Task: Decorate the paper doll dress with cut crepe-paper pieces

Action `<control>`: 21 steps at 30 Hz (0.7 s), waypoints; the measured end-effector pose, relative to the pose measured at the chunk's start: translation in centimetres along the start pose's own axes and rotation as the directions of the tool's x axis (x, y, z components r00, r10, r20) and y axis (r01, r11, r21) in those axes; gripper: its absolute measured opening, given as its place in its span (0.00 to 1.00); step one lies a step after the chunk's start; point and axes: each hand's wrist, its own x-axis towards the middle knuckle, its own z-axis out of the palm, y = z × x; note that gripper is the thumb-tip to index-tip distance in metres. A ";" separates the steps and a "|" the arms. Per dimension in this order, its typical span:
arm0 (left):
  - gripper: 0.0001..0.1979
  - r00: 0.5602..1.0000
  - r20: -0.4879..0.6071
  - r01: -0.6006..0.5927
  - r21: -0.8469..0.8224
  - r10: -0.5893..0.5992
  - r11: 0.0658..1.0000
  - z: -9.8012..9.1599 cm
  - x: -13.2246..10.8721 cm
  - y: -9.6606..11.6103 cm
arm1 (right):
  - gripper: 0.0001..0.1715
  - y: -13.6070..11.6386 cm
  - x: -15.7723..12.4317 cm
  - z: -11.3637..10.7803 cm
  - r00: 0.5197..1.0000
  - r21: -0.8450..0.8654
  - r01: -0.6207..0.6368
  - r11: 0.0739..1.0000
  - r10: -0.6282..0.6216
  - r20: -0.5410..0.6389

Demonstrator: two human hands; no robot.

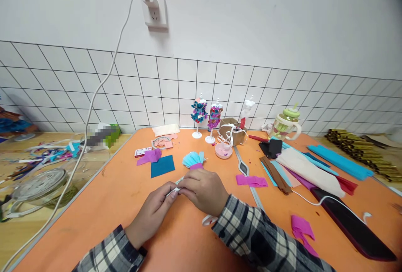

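Near the middle of the table, my left hand [153,211] and my right hand [204,190] meet with thumbs and fingertips pinched together. Between them shows a bit of a narrow white strip [179,180]; most of it is hidden by fingers. A white ribbon loop [210,220] lies under my right wrist, and I cannot tell whether it belongs to the same strip. Just beyond my right hand rests a gathered light-blue crepe paper piece [192,159] with a purple band [197,166]. A dark teal paper square [162,166] lies farther left.
Small dress-form stands [199,112] with decorations, a cardboard box [234,131] and a pink dish [223,151] stand at the back. Crepe paper pieces [309,167], a black phone-like slab [351,226] and a jug [285,124] occupy the right. A white cable [91,106] hangs at left.
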 end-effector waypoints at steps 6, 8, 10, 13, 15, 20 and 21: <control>0.13 1.000 0.002 0.008 0.058 -0.008 0.998 0.1 -0.1 0.1 | 0.05 -0.4 0.7 0.1 0.951 0.355 -0.286 0.890 0.309 -0.008; 0.12 1.000 -0.019 0.015 0.054 -0.014 0.998 0.1 -0.1 0.1 | 0.04 -0.6 1.0 -0.1 0.895 0.445 -0.401 0.801 0.446 0.004; 0.12 0.999 -0.034 0.027 0.048 -0.025 0.998 0.1 -0.1 0.2 | 0.03 -0.6 1.2 -0.1 0.846 0.494 -0.481 0.724 0.531 0.046; 0.13 0.999 -0.034 0.033 0.040 -0.032 0.999 0.1 -0.1 0.0 | 0.04 -0.3 1.1 0.2 0.810 0.554 -0.539 0.634 0.570 0.136; 0.13 0.999 -0.032 0.037 0.041 -0.035 0.999 0.0 -0.2 -0.2 | 0.08 0.1 1.0 0.3 0.803 0.575 -0.535 0.619 0.583 0.120; 0.13 0.999 -0.034 0.038 0.042 -0.037 0.998 -0.2 -0.1 -0.3 | 0.29 0.7 0.6 -0.7 0.967 0.319 -0.173 0.932 0.222 -0.124; 0.13 0.999 -0.034 0.029 0.034 -0.028 0.999 -0.2 0.0 -0.3 | 0.28 0.8 0.5 -0.9 0.987 0.242 -0.090 0.966 0.118 -0.105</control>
